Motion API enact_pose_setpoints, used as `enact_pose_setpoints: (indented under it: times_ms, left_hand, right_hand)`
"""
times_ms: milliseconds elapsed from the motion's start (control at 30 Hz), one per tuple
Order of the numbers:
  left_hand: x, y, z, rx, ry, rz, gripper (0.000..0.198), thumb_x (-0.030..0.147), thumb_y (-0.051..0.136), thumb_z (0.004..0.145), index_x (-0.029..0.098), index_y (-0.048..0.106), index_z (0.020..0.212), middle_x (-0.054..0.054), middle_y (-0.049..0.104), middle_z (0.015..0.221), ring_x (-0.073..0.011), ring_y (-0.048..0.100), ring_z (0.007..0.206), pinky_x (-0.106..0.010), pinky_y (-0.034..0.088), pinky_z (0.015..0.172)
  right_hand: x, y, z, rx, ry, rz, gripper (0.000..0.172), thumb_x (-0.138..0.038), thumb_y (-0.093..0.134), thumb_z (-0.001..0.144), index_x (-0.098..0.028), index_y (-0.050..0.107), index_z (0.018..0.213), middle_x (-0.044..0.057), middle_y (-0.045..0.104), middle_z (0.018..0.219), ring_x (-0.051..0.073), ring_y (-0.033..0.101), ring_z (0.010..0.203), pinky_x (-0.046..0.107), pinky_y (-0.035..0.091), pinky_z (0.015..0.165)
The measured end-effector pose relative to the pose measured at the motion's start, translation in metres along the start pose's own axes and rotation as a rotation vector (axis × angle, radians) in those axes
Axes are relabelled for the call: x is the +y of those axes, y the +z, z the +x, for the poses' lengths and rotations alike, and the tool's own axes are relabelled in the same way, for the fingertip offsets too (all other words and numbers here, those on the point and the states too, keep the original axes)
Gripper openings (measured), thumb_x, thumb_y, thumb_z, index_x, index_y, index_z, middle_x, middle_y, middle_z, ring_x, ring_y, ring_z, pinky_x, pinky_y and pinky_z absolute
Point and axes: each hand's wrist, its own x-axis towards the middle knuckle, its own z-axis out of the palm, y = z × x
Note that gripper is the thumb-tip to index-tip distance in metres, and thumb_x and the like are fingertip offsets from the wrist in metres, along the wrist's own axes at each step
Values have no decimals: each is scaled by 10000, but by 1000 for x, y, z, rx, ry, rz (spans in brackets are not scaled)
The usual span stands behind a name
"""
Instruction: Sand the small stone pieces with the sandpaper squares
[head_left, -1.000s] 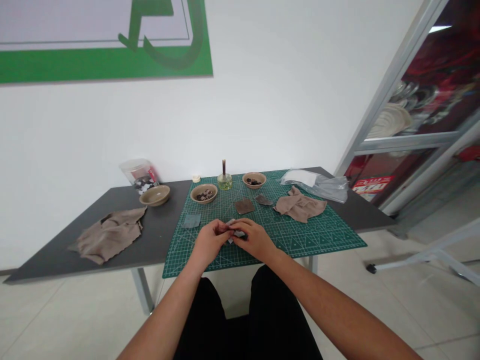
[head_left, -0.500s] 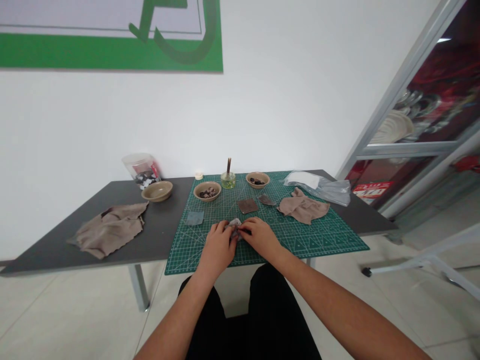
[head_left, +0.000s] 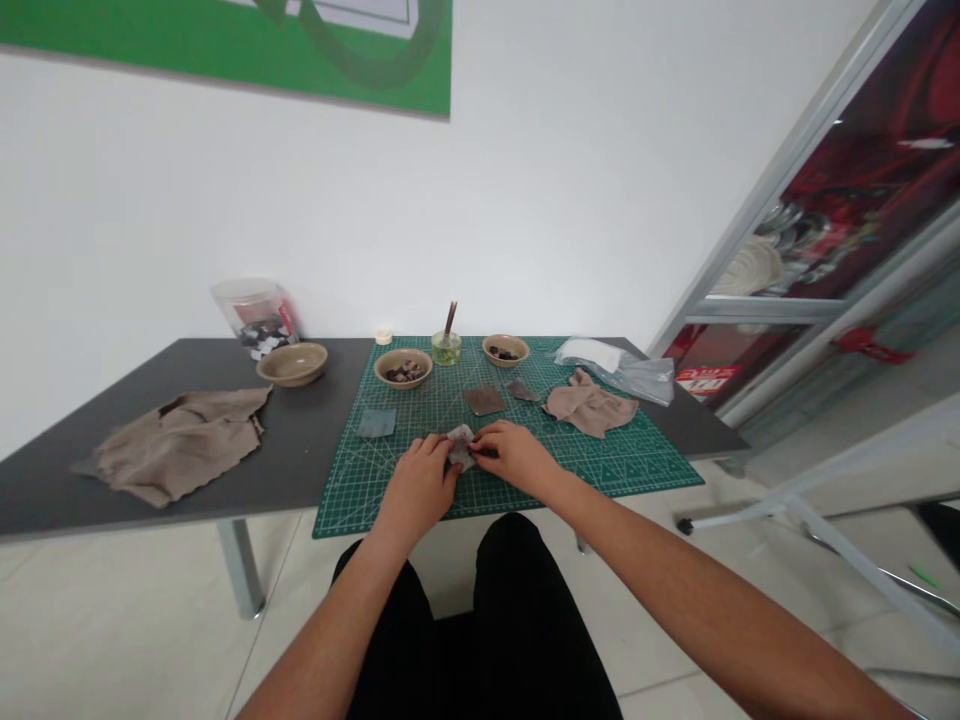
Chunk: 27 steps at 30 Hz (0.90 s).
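Observation:
My left hand (head_left: 418, 484) and my right hand (head_left: 511, 456) meet over the near middle of a green cutting mat (head_left: 615, 462). Both have their fingers pinched on a small grey piece of cloth (head_left: 460, 445) held between them just above the mat. On the mat lie a grey square patch (head_left: 376, 423), a brown square patch (head_left: 485, 401) and a smaller dark patch (head_left: 522, 390). Behind them stand two small bowls (head_left: 403, 368) (head_left: 505, 350) with dark bits inside and a glass jar with a stick (head_left: 446, 345).
A crumpled tan cloth (head_left: 589, 408) and a clear plastic bag (head_left: 619, 366) lie at the mat's right. On the dark table (head_left: 315, 440) to the left are a larger tan cloth (head_left: 176, 445), an empty bowl (head_left: 292, 363) and a plastic tub (head_left: 255, 317). A metal frame (head_left: 810, 510) stands at right.
The head view has shifted, so the table sits lower left in the frame. Both hands stay together on the small grey cloth, which now shows more between the fingers.

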Motion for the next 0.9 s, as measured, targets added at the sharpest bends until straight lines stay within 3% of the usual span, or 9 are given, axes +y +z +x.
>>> enact_pose_setpoints:
  times_ms: [367, 667, 900]
  left_hand:
    - [3, 1, -4, 73, -12, 14, 301, 257, 502, 885, 163, 606, 1151, -121, 593, 1229, -302, 504, 1136, -452, 422, 966]
    - [2, 0, -2, 47, -14, 18, 298, 277, 516, 888, 147, 609, 1139, -121, 612, 1190, -301, 507, 1108, -455, 433, 941]
    - [5, -4, -3, 12, -34, 78, 330, 278, 511, 896, 196, 583, 1208, -84, 597, 1204, -267, 507, 1080, -405, 433, 926]
  right_hand:
    - [3, 0, -1, 64, 43, -33, 103, -157, 663, 810, -190, 751, 853, 81, 722, 992, 206, 648, 965, 353, 497, 899]
    - [10, -5, -15, 84, -13, -17, 80, -144, 663, 809, -182, 733, 805, 82, 720, 966, 201, 649, 927, 349, 510, 865]
    - [13, 1, -3, 45, -44, -14, 85, -166, 677, 811, -199, 740, 858, 67, 723, 999, 212, 651, 970, 354, 515, 881]
